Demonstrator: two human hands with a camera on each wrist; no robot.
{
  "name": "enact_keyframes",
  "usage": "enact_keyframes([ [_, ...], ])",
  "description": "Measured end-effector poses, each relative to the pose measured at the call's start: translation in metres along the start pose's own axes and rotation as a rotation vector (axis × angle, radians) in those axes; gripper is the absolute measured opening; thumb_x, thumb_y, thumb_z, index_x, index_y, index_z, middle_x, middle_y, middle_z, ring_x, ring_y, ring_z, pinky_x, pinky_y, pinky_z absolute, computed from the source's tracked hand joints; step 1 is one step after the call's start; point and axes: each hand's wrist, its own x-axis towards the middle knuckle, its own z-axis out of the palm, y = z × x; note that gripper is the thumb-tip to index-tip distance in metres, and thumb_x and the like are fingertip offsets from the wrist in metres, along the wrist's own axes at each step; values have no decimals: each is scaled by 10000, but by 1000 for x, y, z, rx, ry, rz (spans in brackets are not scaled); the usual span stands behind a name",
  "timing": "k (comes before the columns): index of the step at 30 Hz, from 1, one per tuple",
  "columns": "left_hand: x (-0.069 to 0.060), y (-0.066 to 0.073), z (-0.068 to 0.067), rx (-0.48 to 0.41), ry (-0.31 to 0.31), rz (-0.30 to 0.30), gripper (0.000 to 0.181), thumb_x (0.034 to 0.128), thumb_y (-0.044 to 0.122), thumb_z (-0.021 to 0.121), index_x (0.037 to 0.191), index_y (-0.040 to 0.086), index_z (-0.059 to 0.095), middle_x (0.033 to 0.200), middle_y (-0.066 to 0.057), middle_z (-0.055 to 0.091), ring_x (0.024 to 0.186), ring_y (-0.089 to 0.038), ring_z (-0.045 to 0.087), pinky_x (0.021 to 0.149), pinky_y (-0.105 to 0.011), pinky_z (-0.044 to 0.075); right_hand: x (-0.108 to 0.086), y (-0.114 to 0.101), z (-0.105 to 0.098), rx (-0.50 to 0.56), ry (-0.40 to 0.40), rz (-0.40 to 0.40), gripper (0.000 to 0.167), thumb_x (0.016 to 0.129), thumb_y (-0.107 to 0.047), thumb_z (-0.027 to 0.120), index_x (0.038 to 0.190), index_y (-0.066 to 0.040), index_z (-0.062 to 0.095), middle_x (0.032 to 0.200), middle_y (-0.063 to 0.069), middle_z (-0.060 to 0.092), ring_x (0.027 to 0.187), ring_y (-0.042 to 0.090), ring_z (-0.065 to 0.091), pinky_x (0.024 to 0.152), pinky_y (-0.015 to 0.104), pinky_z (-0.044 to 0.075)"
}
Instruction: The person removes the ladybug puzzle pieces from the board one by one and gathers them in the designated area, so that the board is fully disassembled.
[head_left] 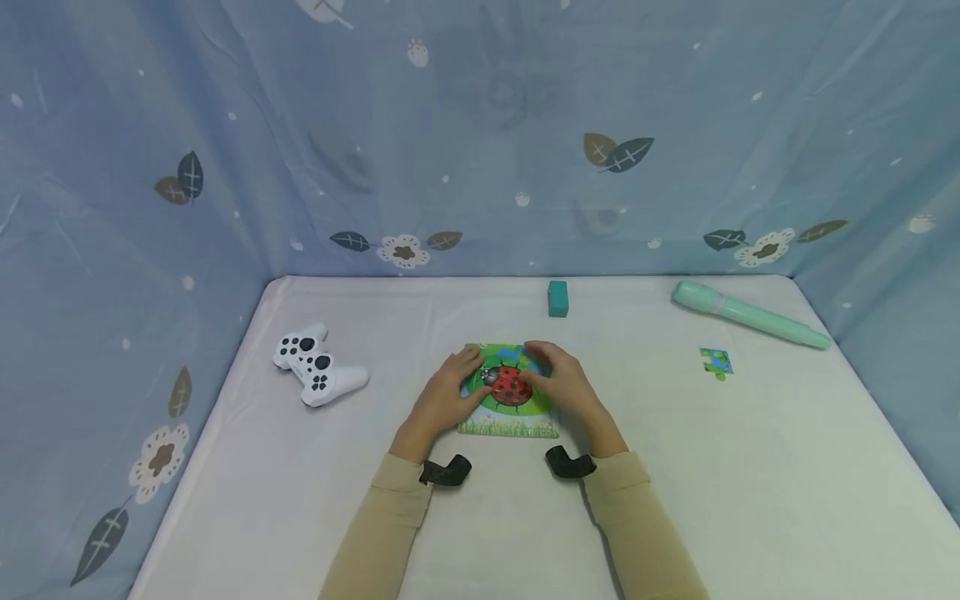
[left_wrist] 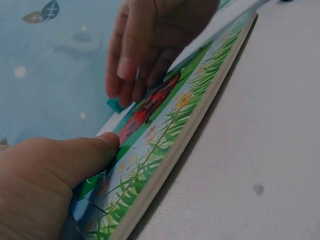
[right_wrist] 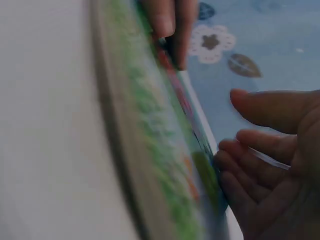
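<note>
A square ladybug jigsaw puzzle (head_left: pixel 510 427) lies on the white table, its pale board edge and printed grass facing the person. My left hand (head_left: pixel 441 398) rests on its left side, with the thumb (left_wrist: pixel 95 155) lying over the picture. Along the right side is my right hand (head_left: pixel 573 386); its fingertips (right_wrist: pixel 222 157) are at the board's edge and its thumb stands apart, above the picture. Both hands hide parts of the puzzle's sides. One loose puzzle piece (head_left: pixel 717 362), blue and green, lies well to the right of the hands.
At the left lies a white game controller (head_left: pixel 318 367). A small teal block (head_left: pixel 558 298) sits behind the puzzle, near the back edge. A mint-green stick-shaped object (head_left: pixel 750 315) lies at the back right. Blue patterned cloth (head_left: pixel 480 150) hangs behind the table.
</note>
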Motion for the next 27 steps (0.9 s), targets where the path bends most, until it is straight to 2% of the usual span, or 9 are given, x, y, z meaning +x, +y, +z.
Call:
enact_keyframes([
  [3, -1, 0, 1, 8, 8, -7, 597, 900, 372, 637, 1361, 16, 504, 1478, -102, 416, 1397, -263, 339, 1185, -380, 258, 0, 2, 8, -79, 17, -10, 524, 873, -194, 691, 1317, 12, 506, 1300, 181, 559, 1233, 333, 508, 1054, 477, 429],
  [8, -1, 1, 1, 15, 14, -7, 602, 895, 381, 641, 1359, 23, 509, 1473, -100, 424, 1392, -261, 349, 1182, -373, 267, 0, 3, 17, -179, 63, -74, 478, 874, -193, 689, 1275, 16, 536, 1233, 170, 574, 1179, 317, 527, 1038, 471, 439],
  [17, 0, 3, 0, 23, 10, -5, 592, 899, 369, 639, 1358, 18, 508, 1468, -109, 430, 1389, -267, 353, 1179, -378, 274, 1, 7, 23, -227, 72, -113, 442, 887, -167, 669, 1268, 12, 536, 1222, 168, 555, 1161, 318, 485, 1028, 476, 430],
  [27, 1, 2, 1, 27, 11, -9, 605, 891, 384, 645, 1358, 23, 510, 1470, -99, 429, 1391, -257, 352, 1182, -367, 266, 2, 1, 25, -213, 55, -49, 498, 893, -139, 658, 1337, 10, 488, 1217, 170, 522, 1158, 316, 446, 1012, 482, 434],
])
